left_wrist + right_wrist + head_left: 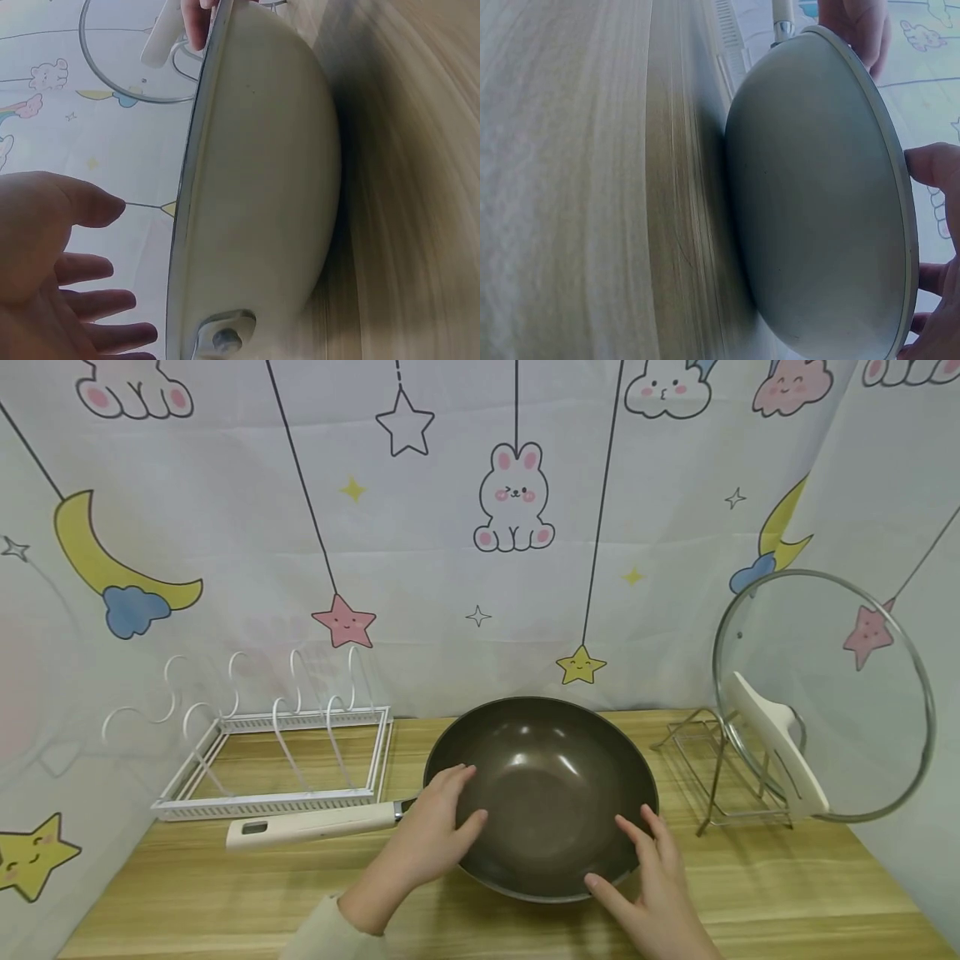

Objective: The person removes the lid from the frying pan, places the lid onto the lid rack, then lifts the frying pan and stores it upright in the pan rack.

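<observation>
Right hand (658,893) loosely spread at right rim of wok (540,793), gripping nothing; left hand (431,831) likewise relaxed, over left rim. Wok between both, mid-surface (787,893), toward back edge. Likely stiff, fairly weighty, slick inside, prone to rock. Best hold: handle (322,825), pointing toward left edge, plus opposite rim. Farther right: glass lid (862,727), probably fragile, on wire rack (714,789).

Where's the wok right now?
In the head view, the wok sits on the table between the left hand and right hand, right of the white rack.
</observation>
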Motion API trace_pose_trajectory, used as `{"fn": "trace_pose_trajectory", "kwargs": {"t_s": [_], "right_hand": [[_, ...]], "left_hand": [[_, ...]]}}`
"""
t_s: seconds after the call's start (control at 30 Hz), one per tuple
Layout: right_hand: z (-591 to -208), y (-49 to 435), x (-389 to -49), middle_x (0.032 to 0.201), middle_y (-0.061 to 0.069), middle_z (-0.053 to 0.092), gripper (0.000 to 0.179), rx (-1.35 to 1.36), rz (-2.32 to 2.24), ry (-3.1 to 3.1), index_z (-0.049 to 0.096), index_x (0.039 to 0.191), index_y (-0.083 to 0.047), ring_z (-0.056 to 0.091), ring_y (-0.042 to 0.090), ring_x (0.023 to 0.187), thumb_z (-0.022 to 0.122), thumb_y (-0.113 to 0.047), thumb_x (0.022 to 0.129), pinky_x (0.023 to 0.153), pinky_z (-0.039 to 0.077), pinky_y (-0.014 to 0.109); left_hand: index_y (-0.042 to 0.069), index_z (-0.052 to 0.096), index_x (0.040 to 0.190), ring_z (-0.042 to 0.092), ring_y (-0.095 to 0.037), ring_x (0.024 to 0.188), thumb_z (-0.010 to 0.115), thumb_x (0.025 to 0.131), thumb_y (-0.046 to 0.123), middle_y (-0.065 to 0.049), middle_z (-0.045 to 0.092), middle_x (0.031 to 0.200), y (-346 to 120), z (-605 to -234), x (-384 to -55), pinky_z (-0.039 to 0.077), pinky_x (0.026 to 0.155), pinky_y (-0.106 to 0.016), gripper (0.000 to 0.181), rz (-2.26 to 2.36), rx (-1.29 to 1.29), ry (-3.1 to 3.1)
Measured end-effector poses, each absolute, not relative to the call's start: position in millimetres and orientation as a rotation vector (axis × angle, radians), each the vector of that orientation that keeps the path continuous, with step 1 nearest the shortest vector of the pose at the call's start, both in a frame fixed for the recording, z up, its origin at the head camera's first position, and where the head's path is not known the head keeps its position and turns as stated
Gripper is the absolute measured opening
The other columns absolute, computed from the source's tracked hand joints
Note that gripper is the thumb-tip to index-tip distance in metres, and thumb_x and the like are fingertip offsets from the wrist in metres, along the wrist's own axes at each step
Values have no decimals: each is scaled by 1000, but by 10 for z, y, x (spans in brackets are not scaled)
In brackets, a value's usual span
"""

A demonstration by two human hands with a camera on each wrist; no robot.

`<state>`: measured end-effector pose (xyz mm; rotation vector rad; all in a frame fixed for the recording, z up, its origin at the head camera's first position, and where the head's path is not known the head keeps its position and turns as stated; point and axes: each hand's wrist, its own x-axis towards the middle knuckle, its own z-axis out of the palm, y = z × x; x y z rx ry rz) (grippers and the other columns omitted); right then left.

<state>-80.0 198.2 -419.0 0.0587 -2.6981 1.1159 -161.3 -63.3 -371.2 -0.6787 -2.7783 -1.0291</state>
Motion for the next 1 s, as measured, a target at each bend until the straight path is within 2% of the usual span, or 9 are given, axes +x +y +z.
{"fn": "trace_pose_trajectory", "kwargs": {"t_s": [0.43,0.63,0.77,1.0], "right_hand": [[-4203,1987,-794,155,18,3,74,79,1118,-2701,36,141,-11,5,50,138,70,-40,83,86,23,82],[-4209,1991,-793,155,17,4,73,75,1145,-2686,37,141,-12,-1,48,140,71,-39,82,88,22,81],[-4209,1986,-785,155,17,5,72,81,1152,-2672,38,140,-11,-2,48,141,72,-38,82,88,22,81],[-4206,1981,-779,155,18,3,74,73,1111,-2692,35,142,-10,1,47,140,70,-40,83,88,24,81]], "left_hand": [[-3,45,135,48,-39,125,63,88,24,-22,46,138,-799,-3716,-1636,41,101,-52,57,-802,-593,-2738],[-3,44,135,55,-36,116,64,87,23,-20,50,134,-929,-3723,-1652,46,95,-51,58,-704,-561,-2734],[-4,45,135,52,-37,121,64,87,23,-20,51,134,-1004,-3726,-1661,44,99,-50,58,-678,-534,-2748],[-4,47,134,50,-40,123,65,86,24,-22,51,134,-1091,-3703,-1649,39,99,-60,58,-619,-499,-2795]]}}
